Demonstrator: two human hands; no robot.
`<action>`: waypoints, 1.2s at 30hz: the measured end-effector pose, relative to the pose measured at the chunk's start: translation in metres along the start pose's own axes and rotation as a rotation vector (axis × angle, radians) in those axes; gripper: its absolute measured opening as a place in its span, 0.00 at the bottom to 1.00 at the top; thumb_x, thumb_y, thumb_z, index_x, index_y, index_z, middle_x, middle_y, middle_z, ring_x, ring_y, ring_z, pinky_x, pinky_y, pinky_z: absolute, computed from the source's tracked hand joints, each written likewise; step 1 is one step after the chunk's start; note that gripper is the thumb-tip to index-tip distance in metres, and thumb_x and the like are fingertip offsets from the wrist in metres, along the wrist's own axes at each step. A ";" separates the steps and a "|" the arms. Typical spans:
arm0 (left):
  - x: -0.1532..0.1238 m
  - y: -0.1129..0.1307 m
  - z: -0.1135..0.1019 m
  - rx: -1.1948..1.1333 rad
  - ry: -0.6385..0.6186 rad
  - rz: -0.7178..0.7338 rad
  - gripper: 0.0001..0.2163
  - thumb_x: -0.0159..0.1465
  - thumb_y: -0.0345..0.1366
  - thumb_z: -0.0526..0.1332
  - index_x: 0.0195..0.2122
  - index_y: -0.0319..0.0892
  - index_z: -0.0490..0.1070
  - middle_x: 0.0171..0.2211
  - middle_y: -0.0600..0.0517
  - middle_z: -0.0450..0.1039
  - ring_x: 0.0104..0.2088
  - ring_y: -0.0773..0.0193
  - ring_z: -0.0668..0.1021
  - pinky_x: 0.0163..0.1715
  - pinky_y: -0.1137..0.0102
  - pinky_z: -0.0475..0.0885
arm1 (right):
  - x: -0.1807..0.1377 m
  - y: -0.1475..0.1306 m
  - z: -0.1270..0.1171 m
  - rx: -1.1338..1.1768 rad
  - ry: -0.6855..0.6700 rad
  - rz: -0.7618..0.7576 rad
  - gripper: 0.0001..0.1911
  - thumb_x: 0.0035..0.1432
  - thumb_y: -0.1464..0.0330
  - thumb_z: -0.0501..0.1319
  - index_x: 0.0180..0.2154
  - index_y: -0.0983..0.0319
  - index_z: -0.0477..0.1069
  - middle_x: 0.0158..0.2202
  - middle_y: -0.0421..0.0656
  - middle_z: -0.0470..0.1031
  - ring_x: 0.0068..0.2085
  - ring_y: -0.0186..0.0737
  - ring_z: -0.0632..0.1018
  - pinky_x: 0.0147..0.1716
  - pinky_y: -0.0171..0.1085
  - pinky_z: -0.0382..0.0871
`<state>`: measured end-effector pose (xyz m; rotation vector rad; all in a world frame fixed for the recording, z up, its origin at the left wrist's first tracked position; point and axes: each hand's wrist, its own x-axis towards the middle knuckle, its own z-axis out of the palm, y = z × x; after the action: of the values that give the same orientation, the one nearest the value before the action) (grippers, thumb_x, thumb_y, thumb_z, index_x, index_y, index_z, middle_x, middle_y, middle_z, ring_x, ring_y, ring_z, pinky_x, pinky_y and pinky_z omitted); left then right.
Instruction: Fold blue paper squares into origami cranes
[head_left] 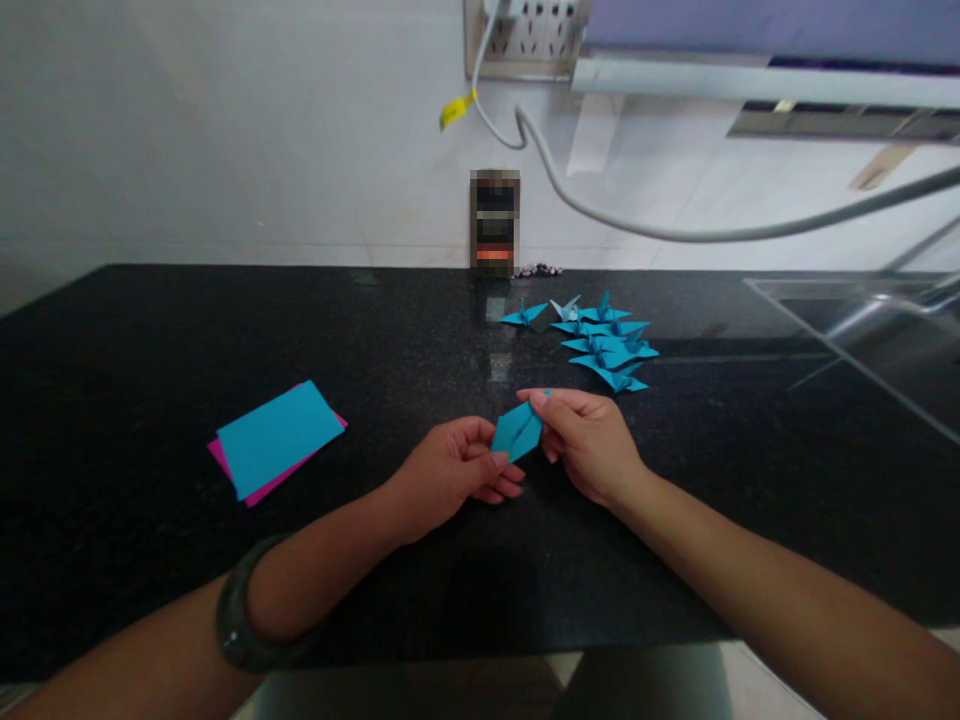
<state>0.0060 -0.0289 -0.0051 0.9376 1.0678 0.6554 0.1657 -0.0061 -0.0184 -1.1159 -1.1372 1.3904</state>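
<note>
A piece of folded blue origami paper (517, 432) is held up between both hands, just above the dark countertop. My left hand (457, 465) pinches its lower left edge, thumb on top. At the upper right end, my right hand (589, 435) grips it between thumb and fingers, which partly hide that end. A crease runs along the middle of the paper. Beyond the right hand sit several blue paper cranes (607, 345) in a cluster, with a paler crane (568, 309) among them. Another blue crane (525, 315) stands slightly apart to the left.
Blue sheets (281, 435) lie over pink paper (259, 493) on the left of the black countertop (135, 400). A blurred dark box (495, 225) stands against the wall. A grey cable (637, 225) hangs from the socket. At right is a sink edge (847, 355).
</note>
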 end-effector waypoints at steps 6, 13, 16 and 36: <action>0.000 -0.001 0.000 0.008 -0.006 -0.017 0.05 0.55 0.31 0.63 0.30 0.39 0.66 0.24 0.52 0.77 0.24 0.68 0.78 0.25 0.75 0.70 | 0.003 -0.008 0.000 0.061 0.093 -0.011 0.13 0.47 0.61 0.63 0.31 0.66 0.74 0.11 0.32 0.59 0.14 0.26 0.59 0.14 0.30 0.52; 0.001 -0.001 -0.001 -0.011 0.025 0.001 0.04 0.56 0.31 0.62 0.31 0.38 0.67 0.25 0.53 0.77 0.25 0.68 0.79 0.25 0.76 0.70 | 0.001 -0.008 -0.002 0.084 -0.038 -0.020 0.21 0.44 0.55 0.65 0.37 0.63 0.71 0.18 0.33 0.64 0.16 0.26 0.61 0.13 0.29 0.55; 0.001 -0.002 -0.001 -0.027 0.016 0.017 0.04 0.57 0.32 0.62 0.32 0.38 0.67 0.24 0.53 0.77 0.25 0.69 0.79 0.25 0.76 0.70 | -0.002 -0.008 0.000 -0.063 -0.141 0.015 0.18 0.37 0.64 0.70 0.33 0.62 0.71 0.23 0.36 0.71 0.19 0.26 0.65 0.15 0.29 0.56; 0.005 -0.006 -0.004 -0.082 0.133 0.144 0.12 0.54 0.36 0.65 0.35 0.40 0.64 0.26 0.54 0.75 0.25 0.66 0.78 0.23 0.74 0.70 | -0.010 -0.006 -0.007 -0.583 -0.126 -0.790 0.09 0.53 0.75 0.60 0.35 0.58 0.76 0.30 0.41 0.70 0.30 0.31 0.73 0.27 0.31 0.69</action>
<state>0.0044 -0.0267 -0.0129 0.9153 1.0890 0.8838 0.1747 -0.0147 -0.0128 -0.8003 -1.8838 0.5201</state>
